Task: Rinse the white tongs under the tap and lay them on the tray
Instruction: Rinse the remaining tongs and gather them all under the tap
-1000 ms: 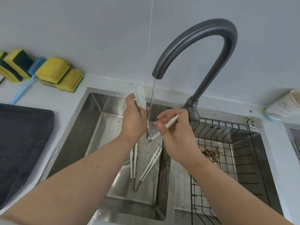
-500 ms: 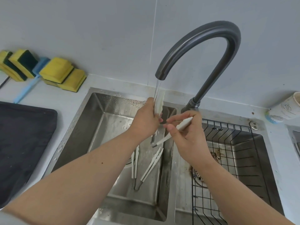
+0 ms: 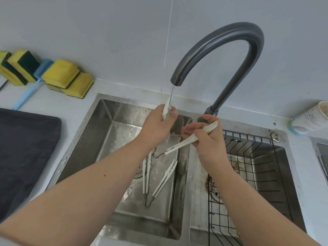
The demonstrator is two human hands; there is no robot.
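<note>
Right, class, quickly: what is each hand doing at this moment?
Left hand: grips one arm of the white tongs, under the running tap.
Right hand: grips the other arm.

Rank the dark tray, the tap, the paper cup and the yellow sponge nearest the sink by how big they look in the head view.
1. Dark tray, though cut off at the frame edge.
2. Grey tap.
3. Paper cup and yellow sponge: about alike, cup partly out of frame, so unranked.
</note>
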